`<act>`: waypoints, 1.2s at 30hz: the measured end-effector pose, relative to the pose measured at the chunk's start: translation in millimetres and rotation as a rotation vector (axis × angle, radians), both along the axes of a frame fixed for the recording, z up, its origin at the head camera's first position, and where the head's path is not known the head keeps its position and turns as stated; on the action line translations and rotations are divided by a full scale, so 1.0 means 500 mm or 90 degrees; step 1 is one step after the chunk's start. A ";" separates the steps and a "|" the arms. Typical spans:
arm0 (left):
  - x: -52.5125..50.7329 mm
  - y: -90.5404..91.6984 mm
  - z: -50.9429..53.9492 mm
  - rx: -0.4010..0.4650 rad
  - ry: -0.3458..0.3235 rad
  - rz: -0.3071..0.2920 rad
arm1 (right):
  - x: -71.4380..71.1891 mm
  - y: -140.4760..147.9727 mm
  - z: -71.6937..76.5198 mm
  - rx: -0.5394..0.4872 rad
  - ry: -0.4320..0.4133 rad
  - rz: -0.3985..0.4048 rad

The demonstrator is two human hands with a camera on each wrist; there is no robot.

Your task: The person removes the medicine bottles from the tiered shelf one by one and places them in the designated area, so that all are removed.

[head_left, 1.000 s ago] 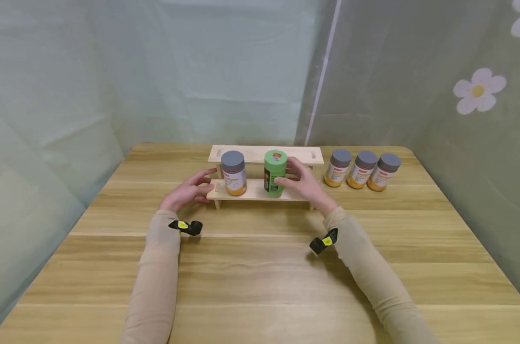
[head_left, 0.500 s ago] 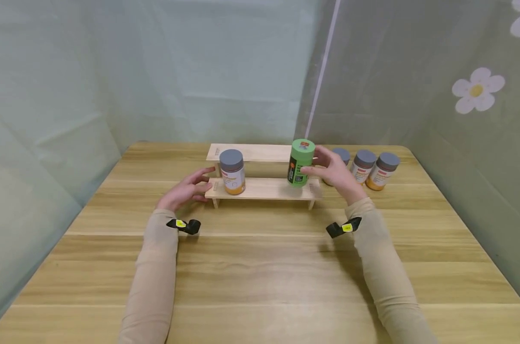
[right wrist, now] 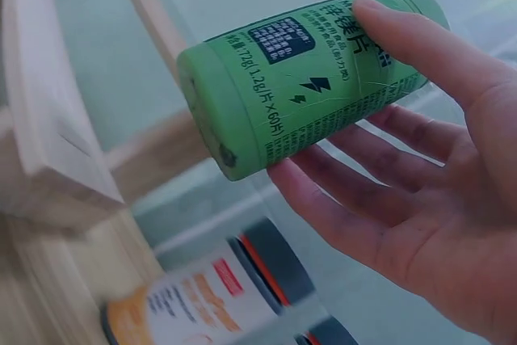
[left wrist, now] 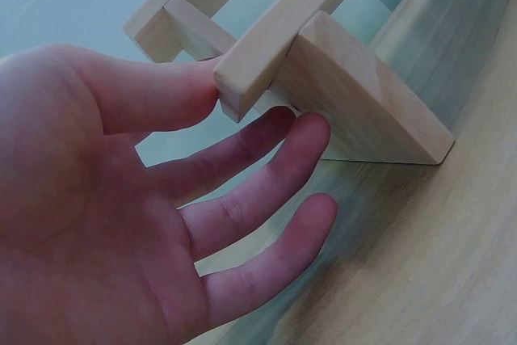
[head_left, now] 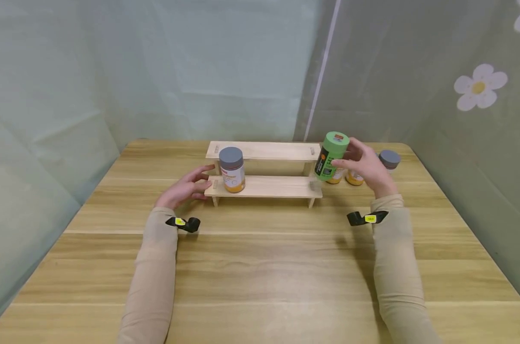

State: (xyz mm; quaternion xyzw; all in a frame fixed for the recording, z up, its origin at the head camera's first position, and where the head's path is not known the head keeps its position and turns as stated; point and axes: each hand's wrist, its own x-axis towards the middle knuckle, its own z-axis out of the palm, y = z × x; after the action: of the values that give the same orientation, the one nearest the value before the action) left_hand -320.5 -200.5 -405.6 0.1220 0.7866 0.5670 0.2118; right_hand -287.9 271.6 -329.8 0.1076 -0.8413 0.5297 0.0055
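Observation:
My right hand (head_left: 368, 167) grips a green supplement bottle (head_left: 331, 157) between thumb and fingers, tilted and held in the air past the right end of a two-tier wooden rack (head_left: 274, 187). The right wrist view shows the bottle's printed label and base (right wrist: 307, 78), with the fingers along its underside. At the rack's left end, my left hand (head_left: 183, 190) touches the lower board with its thumb. The left wrist view shows its other fingers (left wrist: 258, 216) loosely bent below the board, near the leg. A white-and-orange jar (head_left: 232, 176) with a grey lid stands on the lower tier, left side.
Several similar grey-lidded jars stand on the table right of the rack, partly hidden behind the right hand and bottle; the rightmost jar's lid (head_left: 389, 157) shows. The wood-grain table (head_left: 268, 267) meets a pale curtain (head_left: 199, 71) at the back.
The green bottle has been lifted off the lower tier and carried right, beyond the rack's end, tilting in my right hand. My left hand stays at the rack.

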 end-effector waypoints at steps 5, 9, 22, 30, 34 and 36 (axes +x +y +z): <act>0.002 -0.004 0.002 -0.003 -0.002 -0.002 | 0.004 0.029 0.002 0.007 0.004 -0.025; 0.003 -0.006 0.002 -0.005 0.003 -0.003 | 0.003 0.050 -0.004 0.019 0.008 -0.029; 0.004 -0.012 -0.006 -0.002 0.002 0.002 | -0.002 0.091 -0.036 0.052 -0.049 0.045; 0.005 -0.011 -0.011 -0.014 0.010 0.008 | -0.019 0.094 -0.068 0.080 -0.083 0.111; 0.006 -0.009 -0.015 -0.016 0.014 0.016 | -0.022 0.093 -0.083 0.100 -0.100 0.116; 0.006 -0.008 -0.016 -0.017 0.018 0.020 | -0.024 0.093 -0.088 0.109 -0.096 0.126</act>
State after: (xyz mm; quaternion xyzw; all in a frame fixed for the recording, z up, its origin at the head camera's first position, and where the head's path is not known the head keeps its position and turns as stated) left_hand -317.7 -204.2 -413.7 0.1150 0.7987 0.5581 0.1932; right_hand -299.7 318.2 -373.7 0.1497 -0.8666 0.4609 -0.1193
